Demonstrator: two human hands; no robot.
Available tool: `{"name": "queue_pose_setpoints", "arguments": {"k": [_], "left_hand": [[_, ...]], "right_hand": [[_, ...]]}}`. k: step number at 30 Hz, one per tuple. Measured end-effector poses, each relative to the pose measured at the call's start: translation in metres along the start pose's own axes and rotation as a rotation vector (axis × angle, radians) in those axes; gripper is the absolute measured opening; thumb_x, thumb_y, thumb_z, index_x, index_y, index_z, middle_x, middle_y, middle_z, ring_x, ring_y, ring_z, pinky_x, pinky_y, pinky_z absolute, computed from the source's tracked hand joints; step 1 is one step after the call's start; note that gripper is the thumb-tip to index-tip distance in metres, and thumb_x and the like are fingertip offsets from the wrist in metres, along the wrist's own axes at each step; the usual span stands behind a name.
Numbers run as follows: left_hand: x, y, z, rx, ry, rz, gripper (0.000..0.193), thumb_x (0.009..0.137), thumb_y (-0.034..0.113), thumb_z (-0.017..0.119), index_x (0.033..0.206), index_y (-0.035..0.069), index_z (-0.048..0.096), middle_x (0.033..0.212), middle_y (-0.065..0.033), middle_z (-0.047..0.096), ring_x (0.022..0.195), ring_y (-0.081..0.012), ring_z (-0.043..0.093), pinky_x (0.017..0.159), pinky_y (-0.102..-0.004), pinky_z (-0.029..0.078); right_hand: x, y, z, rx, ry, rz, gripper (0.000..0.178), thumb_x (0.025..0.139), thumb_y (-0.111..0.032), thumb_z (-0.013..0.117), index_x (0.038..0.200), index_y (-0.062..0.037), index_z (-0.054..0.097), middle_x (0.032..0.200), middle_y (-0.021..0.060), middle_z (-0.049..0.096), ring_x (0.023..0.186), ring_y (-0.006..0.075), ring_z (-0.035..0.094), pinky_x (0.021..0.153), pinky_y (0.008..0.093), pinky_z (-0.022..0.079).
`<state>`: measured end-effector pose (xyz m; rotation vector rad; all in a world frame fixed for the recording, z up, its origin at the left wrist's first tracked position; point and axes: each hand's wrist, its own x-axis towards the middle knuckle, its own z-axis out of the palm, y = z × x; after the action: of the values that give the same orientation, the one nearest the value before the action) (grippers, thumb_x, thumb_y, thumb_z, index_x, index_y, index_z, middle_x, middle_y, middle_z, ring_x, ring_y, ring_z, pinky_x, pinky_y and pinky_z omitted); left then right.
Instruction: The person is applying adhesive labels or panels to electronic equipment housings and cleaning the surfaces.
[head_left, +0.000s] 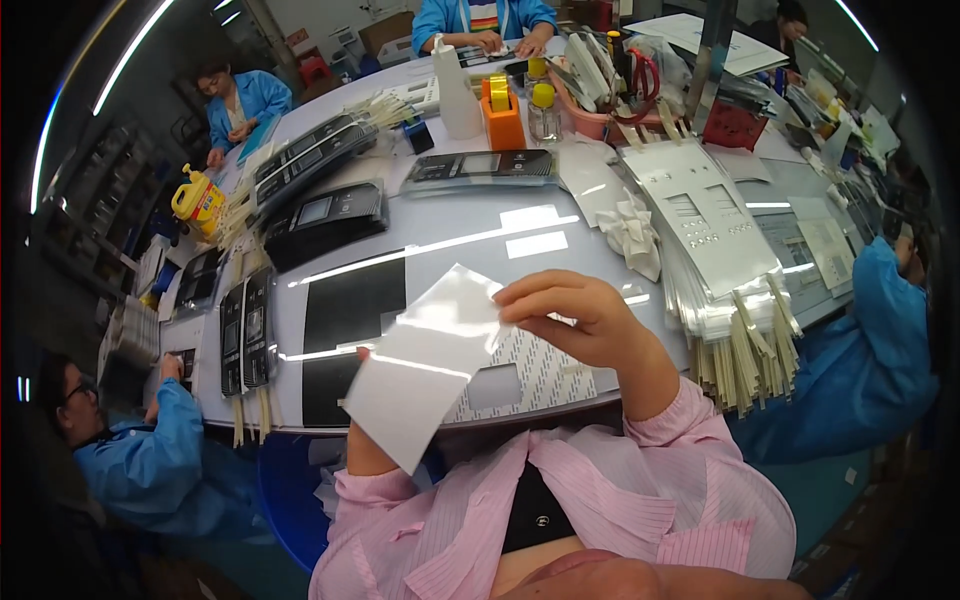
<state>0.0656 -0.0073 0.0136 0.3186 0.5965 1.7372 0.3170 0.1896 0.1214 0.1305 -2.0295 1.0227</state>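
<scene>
A glossy white sheet (425, 360) is held tilted above the near edge of the table. My right hand (575, 312) pinches its upper right corner between thumb and fingers. Most of my left hand (366, 452) is hidden behind the sheet, which it holds from below; a fingertip shows at the sheet's left edge. Beneath lie a black panel (352, 300) and a white patterned backing sheet (560, 372) with a rectangular cutout. Small white rectangles (536, 244) rest farther back on the table.
Stacked black panels (325, 215) stand at the left, and another stack (480, 170) lies ahead. To the right are silver panels (690, 210) with hanging strips and crumpled paper (632, 235). An orange tape dispenser (503, 115) and white bottle (455, 95) stand behind. Co-workers in blue sit around the table.
</scene>
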Motion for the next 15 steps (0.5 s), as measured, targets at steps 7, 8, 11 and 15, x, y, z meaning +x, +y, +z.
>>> {"name": "queue_pose_setpoints", "arguments": {"k": [7,8,11,15], "left_hand": [[0.005,-0.003,0.076,0.874,-0.152,-0.141,0.039,0.096,0.014,0.062,0.128,-0.005,0.055,0.116,-0.0119,0.065,0.102,-0.0142,0.062,0.086,-0.0271,0.049],[0.005,-0.007,0.080,0.877,-0.153,-0.139,0.039,0.096,0.014,0.062,0.128,-0.005,0.055,0.116,-0.0119,0.065,0.102,-0.0142,0.062,0.086,-0.0271,0.049],[0.005,-0.015,0.091,0.888,-0.131,-0.027,0.036,0.097,0.011,0.059,0.129,-0.004,0.055,0.116,-0.0107,0.065,0.101,-0.0128,0.062,0.085,-0.0258,0.049],[0.006,-0.026,0.098,0.832,-0.104,0.023,0.037,0.095,0.012,0.061,0.128,-0.003,0.055,0.114,-0.0119,0.066,0.100,-0.0151,0.064,0.087,-0.0277,0.050]], "right_hand": [[-0.020,0.004,0.014,0.086,0.131,0.244,0.024,0.084,0.004,0.069,0.108,-0.0010,0.070,0.111,0.0094,0.068,0.091,0.0185,0.068,0.077,0.0251,0.054],[-0.022,0.005,0.013,0.086,0.132,0.241,0.024,0.084,0.004,0.069,0.108,-0.0010,0.070,0.111,0.0094,0.068,0.091,0.0185,0.068,0.077,0.0251,0.054],[-0.028,0.013,0.013,0.223,0.256,0.521,0.022,0.087,-0.003,0.068,0.109,-0.0024,0.069,0.103,0.0085,0.069,0.086,0.0185,0.068,0.076,0.0279,0.056],[-0.027,0.016,0.011,-0.112,0.229,0.351,0.021,0.087,-0.001,0.068,0.107,-0.0016,0.069,0.094,0.0096,0.068,0.081,0.0194,0.067,0.070,0.0272,0.054]]}}
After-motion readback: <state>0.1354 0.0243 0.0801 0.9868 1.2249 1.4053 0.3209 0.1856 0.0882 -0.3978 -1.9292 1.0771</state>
